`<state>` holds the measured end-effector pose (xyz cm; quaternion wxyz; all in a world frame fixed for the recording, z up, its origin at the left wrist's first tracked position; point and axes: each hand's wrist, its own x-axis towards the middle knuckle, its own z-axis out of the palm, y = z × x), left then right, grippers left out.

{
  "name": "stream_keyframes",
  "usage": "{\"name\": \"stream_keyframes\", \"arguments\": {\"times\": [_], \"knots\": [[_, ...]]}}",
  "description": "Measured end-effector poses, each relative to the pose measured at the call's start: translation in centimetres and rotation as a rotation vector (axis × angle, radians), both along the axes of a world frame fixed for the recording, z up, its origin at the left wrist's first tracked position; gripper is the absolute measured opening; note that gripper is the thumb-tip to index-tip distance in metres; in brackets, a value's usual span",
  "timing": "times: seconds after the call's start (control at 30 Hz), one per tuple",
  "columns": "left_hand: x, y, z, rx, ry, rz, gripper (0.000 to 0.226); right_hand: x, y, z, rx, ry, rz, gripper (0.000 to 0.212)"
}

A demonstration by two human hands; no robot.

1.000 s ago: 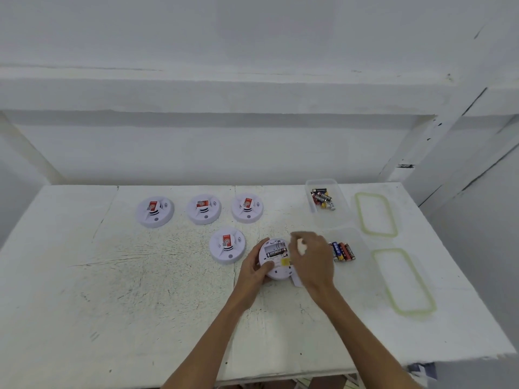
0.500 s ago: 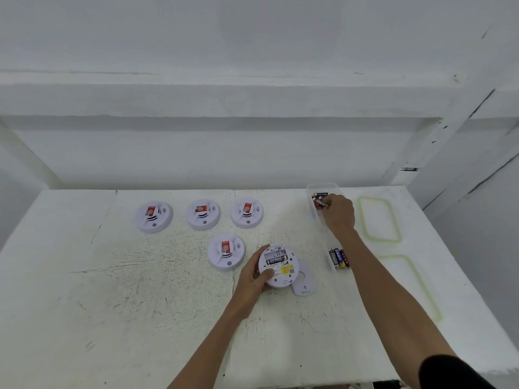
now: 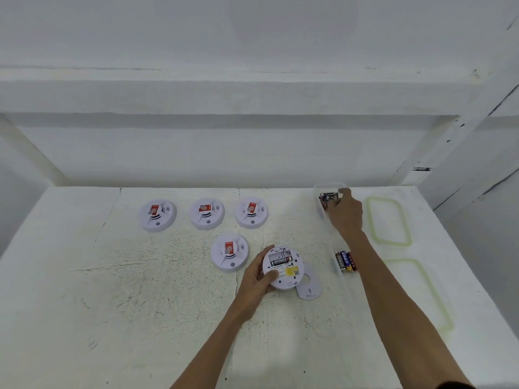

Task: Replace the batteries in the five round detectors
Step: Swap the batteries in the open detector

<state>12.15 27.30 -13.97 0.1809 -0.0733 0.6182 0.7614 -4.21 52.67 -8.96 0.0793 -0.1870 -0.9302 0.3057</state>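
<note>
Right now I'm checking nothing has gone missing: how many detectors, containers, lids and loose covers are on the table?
Round detectors face up: 4
Round detector opened, back up: 1
Loose back cover: 1
Clear battery containers: 2
Green-rimmed lids: 2
Total: 10

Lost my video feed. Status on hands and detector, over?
Left hand steadying open detector, one battery inside. Right hand in far battery tub; grip hidden. Nothing in the way.
</note>
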Motion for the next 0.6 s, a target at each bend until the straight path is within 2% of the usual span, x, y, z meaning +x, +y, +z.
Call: {"name": "stream_keyframes", "arguments": {"times": [0.1, 0.27, 0.33, 0.5, 0.6], "knots": [[0.1, 0.0, 0.2, 0.003, 0.011, -0.009, 0.07, 2.2, -0.4, 2.4, -0.168, 0.1, 0.04, 0.038], [0.1, -0.2, 0.4, -0.007, 0.018, -0.01, 0.066, 7.3, -4.1, 4.6, -0.247, 0.234, 0.204, 0.024], [0.2, -0.1, 0.4, -0.012, 0.02, -0.005, 0.063, 9.5, -6.1, 4.0, -0.277, 0.248, 0.307, 0.026], [0.2, 0.2, 0.5, -0.014, 0.026, 0.009, 0.06, 13.5, -8.6, 0.5, -0.008, 0.276, 0.578, 0.039], [0.3, 0.2, 0.8, -0.018, 0.028, 0.023, 0.058, 14.1, -9.1, -1.5, 0.182, 0.338, 0.688, 0.035]]}}
